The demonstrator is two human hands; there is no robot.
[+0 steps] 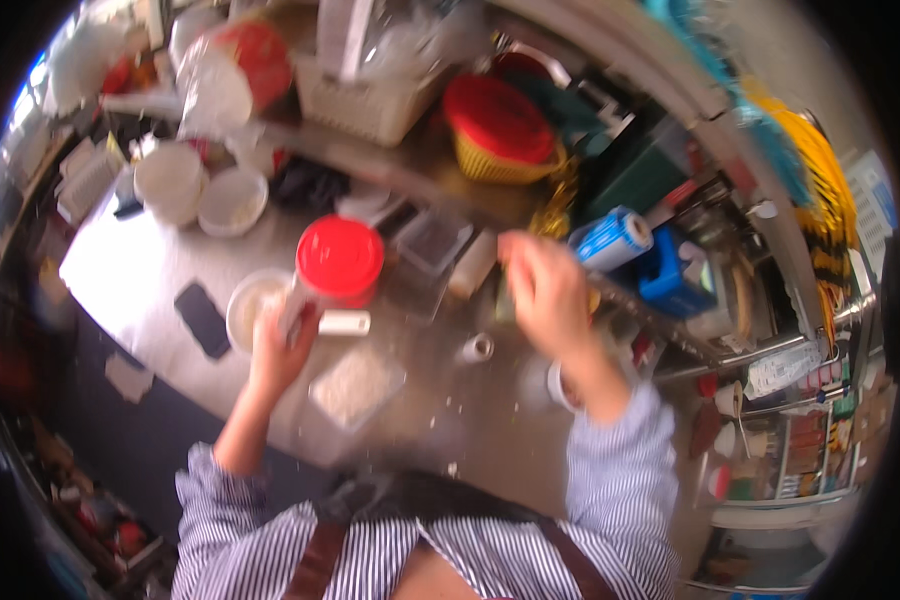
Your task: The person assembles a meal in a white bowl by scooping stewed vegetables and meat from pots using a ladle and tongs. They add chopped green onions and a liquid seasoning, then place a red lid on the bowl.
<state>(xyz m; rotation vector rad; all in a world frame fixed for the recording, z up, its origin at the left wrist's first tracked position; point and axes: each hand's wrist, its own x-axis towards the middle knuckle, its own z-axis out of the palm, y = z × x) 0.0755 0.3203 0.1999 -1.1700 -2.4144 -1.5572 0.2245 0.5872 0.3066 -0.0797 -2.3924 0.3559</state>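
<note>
My left hand is closed at the right rim of a round white bowl with pale contents. Something whitish shows at its fingertips, too blurred to name. Just beyond stands a tub with a red lid, and a white handle sticks out to the right of the hand. A clear square tray of pale, grain-like food lies nearer me. My right hand is raised over the right side of the table, fingers curled together and blurred; what they hold, if anything, cannot be made out.
On the steel table lie a dark phone, a small white roll and clear plastic containers. White bowls stand far left. A yellow basket with a red lid and a blue-wrapped roll sit beyond.
</note>
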